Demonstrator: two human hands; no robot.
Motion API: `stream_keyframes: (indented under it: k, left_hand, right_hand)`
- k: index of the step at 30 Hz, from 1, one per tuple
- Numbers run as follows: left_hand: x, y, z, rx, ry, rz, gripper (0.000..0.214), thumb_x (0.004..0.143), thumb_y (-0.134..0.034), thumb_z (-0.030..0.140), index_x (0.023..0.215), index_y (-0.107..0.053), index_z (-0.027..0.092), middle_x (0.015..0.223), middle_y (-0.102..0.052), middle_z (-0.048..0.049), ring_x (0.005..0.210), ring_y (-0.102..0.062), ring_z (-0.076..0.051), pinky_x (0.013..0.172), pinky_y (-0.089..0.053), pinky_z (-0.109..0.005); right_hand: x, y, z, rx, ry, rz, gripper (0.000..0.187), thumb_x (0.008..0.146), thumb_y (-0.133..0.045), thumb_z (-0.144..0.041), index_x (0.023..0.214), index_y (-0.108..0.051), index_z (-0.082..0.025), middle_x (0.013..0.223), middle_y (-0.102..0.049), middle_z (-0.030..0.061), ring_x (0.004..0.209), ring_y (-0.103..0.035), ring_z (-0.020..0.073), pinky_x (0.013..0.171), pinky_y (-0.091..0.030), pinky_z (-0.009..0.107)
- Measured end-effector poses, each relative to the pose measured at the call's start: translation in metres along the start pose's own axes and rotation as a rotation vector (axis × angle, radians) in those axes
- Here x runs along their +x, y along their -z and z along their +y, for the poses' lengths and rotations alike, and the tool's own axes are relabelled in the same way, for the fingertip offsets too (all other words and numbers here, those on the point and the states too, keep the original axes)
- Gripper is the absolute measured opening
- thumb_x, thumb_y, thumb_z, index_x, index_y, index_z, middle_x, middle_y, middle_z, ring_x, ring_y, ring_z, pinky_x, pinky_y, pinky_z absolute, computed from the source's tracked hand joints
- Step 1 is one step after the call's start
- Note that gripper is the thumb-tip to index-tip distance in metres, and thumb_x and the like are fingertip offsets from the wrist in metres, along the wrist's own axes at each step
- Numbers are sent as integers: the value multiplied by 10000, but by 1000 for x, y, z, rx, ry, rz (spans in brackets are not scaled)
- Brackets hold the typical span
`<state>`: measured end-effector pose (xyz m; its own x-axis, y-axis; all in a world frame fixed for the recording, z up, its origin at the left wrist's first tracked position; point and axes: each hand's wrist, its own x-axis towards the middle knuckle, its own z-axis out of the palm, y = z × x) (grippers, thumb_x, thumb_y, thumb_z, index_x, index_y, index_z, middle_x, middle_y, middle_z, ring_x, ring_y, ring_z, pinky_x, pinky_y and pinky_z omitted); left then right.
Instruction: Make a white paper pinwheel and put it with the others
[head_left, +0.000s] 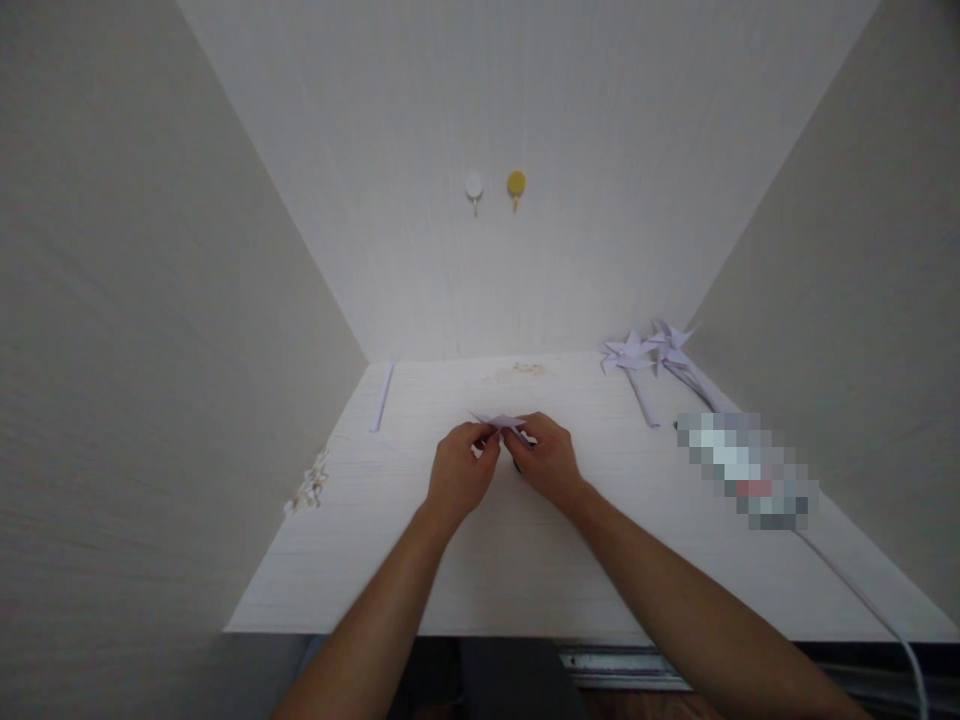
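A folded white paper piece (499, 420) with pointed tips is pinched between both hands above the middle of the white table. My left hand (463, 468) grips its left side with thumb and fingertips. On the other side, my right hand (546, 455) holds it with curled fingers. A small dark thing shows under the right fingers, too hidden to name. At the back right lie white paper pinwheels (628, 352) on rolled paper sticks. A single rolled paper stick (381, 398) lies at the back left.
A blurred-out device (739, 468) with a white cable (847, 580) lies on the right. Small whitish bits (309, 487) are heaped by the left wall. Two hooks, one white (474, 187) and one yellow (516, 184), are on the back wall. Walls enclose three sides.
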<state>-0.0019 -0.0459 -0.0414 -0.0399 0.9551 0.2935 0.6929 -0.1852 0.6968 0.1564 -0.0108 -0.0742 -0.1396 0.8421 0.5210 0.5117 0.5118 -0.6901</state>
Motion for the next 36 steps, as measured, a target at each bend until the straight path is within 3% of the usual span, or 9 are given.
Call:
stream_keyframes:
  k: [9,15,21,29,32,36]
  left_hand:
    - [0,1,-8,6,-42,-17,197,936,-626,227,1028,-794,181,935,-793,-61,866,-718,-196,812,-557,-328]
    - [1,16,-41,68,-12,-11,251,902,-587,316,981,-798,207,954,-811,-69,863,-732,-214,808,-567,-346]
    - [-1,56,-84,233,110,28,404,882,-518,459,999,-801,196,1001,-820,-97,849,-740,-252,816,-591,-375]
    - [-17,151,-127,616,314,-30,427,781,-499,328,984,-811,119,1041,-792,-229,1013,-735,-420,952,-558,-522]
    - [-24,162,-135,696,356,-78,449,818,-503,341,1051,-805,103,1125,-779,-252,1048,-731,-437,948,-562,-525]
    - [-28,155,-138,728,351,-121,417,848,-517,361,1049,-799,130,1134,-772,-238,1041,-735,-411,944,-567,-496]
  right_hand:
    - [3,1,7,-26,-47,56,238,933,-638,-329,754,-746,-214,787,-746,76,759,-686,224,758,-539,350]
    - [6,2,13,-24,-79,93,213,918,-658,-322,759,-753,-215,807,-768,76,742,-679,211,732,-531,329]
    - [5,1,14,20,-115,104,221,902,-655,-339,752,-762,-216,786,-768,76,716,-678,213,702,-522,328]
    - [6,1,12,124,-220,80,257,864,-652,-413,760,-775,-213,825,-788,91,745,-681,237,718,-515,356]
    - [6,-1,7,175,-271,64,276,841,-655,-443,743,-766,-211,808,-786,84,710,-673,231,690,-510,347]
    - [6,-1,-1,245,-337,43,315,827,-664,-481,695,-741,-206,712,-741,52,642,-656,213,641,-487,323]
